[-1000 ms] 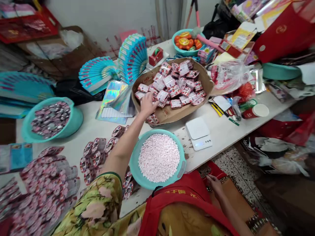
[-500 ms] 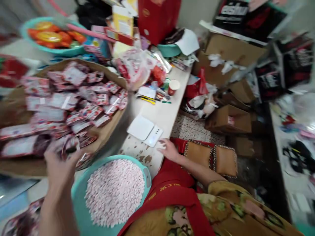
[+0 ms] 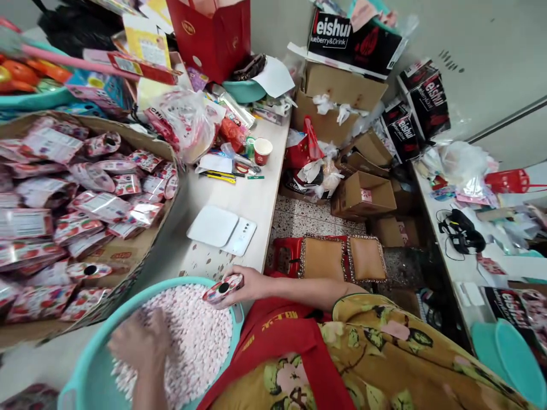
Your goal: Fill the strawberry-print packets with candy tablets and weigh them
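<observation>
In the turquoise basin (image 3: 85, 376) lies a heap of small pale pink candies (image 3: 200, 336). My left hand (image 3: 139, 340) reaches down into them, its fingers smeared by motion and partly hidden. Over the basin's right rim, my right hand (image 3: 248, 285) grips a small printed pouch (image 3: 222, 289) with a dark oval opening or window towards me. A large cardboard box (image 3: 168, 239) on the left holds many similar red and white pouches (image 3: 102, 205). Just beyond the basin, a flat white digital scale (image 3: 216, 226) rests on the table.
Behind the scale are a paper cup (image 3: 262, 150), a yellow cutter (image 3: 220, 177) and a plastic bag (image 3: 188, 122). A red gift bag (image 3: 213, 40) stands at the back. Cushioned seats (image 3: 323, 257) and cartons (image 3: 363, 193) are on the floor to the right.
My left hand has moved from the pouches in the box into the candies. My right hand has left the scale's edge and now holds a pouch at the basin. The view has shifted right.
</observation>
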A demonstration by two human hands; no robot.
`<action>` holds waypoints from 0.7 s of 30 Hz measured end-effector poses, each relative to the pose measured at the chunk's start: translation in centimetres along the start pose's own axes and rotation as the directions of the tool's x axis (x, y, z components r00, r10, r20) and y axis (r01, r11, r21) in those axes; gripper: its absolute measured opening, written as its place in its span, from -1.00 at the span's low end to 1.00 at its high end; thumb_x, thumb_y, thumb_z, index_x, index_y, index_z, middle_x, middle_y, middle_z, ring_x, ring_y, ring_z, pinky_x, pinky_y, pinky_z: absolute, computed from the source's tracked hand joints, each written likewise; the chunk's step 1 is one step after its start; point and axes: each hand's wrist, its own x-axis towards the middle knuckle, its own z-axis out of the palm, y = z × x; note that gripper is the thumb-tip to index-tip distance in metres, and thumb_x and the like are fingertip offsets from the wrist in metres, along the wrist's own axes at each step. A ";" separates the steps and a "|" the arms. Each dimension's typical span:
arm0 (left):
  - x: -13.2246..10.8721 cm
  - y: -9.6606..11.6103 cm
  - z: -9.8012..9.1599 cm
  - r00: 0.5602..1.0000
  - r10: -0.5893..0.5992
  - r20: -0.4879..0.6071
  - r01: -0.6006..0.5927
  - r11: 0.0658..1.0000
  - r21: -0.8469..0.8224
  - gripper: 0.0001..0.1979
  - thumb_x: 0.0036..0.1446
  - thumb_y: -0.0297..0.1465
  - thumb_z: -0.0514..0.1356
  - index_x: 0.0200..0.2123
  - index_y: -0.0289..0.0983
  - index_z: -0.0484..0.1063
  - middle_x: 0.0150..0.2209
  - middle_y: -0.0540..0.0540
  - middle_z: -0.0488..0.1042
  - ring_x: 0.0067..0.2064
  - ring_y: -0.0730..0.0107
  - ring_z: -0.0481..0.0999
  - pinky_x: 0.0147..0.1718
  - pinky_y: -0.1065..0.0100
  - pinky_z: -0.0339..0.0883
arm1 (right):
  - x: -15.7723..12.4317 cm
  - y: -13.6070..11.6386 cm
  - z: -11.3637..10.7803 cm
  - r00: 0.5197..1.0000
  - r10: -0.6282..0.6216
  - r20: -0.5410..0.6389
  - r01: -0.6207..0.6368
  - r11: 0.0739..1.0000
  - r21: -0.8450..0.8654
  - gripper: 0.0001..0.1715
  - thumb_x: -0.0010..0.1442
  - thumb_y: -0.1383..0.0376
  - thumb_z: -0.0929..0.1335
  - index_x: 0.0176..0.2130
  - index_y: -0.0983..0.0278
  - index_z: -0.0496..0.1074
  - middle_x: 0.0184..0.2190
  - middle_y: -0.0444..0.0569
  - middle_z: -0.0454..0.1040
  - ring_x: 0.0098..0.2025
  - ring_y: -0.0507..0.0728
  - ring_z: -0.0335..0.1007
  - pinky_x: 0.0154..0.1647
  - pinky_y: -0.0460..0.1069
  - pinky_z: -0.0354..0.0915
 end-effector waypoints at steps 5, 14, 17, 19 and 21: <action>-1.1 0.7 4.2 0.998 0.063 0.020 -0.065 0.986 0.152 -0.25 0.10 0.06 -0.02 0.07 -0.45 0.43 0.05 -0.48 0.44 0.18 -0.27 0.31 0.16 -0.15 0.14 | 0.0 0.5 0.2 0.998 0.026 0.052 -0.036 0.977 0.208 -0.24 -0.40 0.16 0.64 -0.16 0.23 0.45 -0.27 -0.18 0.52 -0.25 0.04 0.44 -0.12 -0.04 0.35; -4.8 0.3 2.7 0.962 -0.270 0.037 0.242 0.785 -0.570 -0.78 -0.07 -0.18 0.27 -0.44 -0.20 0.45 -0.36 -0.07 0.43 -0.18 0.20 0.40 -0.06 0.26 0.26 | 1.8 -0.5 2.4 0.994 -0.108 -0.011 0.106 0.987 -0.123 -0.43 -0.16 0.08 0.53 -0.16 0.25 0.46 -0.25 -0.08 0.58 -0.21 0.11 0.49 -0.10 0.03 0.40; -5.6 -0.5 2.0 0.913 -0.406 0.041 0.290 0.576 -0.764 -0.72 -0.10 -0.16 0.29 -0.51 -0.23 0.35 -0.51 0.02 0.29 -0.37 0.35 0.32 -0.27 0.35 0.26 | 2.4 -0.9 3.5 0.990 -0.122 0.075 0.137 0.959 -0.247 -0.39 -0.14 0.06 0.51 -0.11 0.28 0.48 -0.21 -0.02 0.59 -0.20 0.13 0.50 -0.09 0.05 0.41; -6.2 -0.6 1.2 0.888 -0.457 0.048 0.301 0.498 -0.813 -0.67 -0.05 -0.09 0.24 -0.46 -0.24 0.33 -0.50 0.03 0.28 -0.44 0.41 0.30 -0.38 0.39 0.25 | 2.6 -0.9 4.4 0.984 -0.149 0.099 0.173 0.931 -0.320 -0.39 -0.12 0.06 0.50 -0.09 0.29 0.49 -0.21 -0.01 0.59 -0.21 0.14 0.49 -0.10 0.05 0.40; -6.8 -0.1 0.1 0.868 -0.492 0.065 0.279 0.375 -0.884 -0.66 -0.02 -0.08 0.22 -0.40 -0.23 0.31 -0.47 0.03 0.30 -0.46 0.43 0.32 -0.44 0.40 0.24 | 2.7 -0.8 5.5 0.969 -0.222 0.110 0.248 0.873 -0.420 -0.45 -0.09 0.09 0.48 -0.10 0.28 0.50 -0.21 -0.01 0.58 -0.20 0.15 0.48 -0.07 0.06 0.37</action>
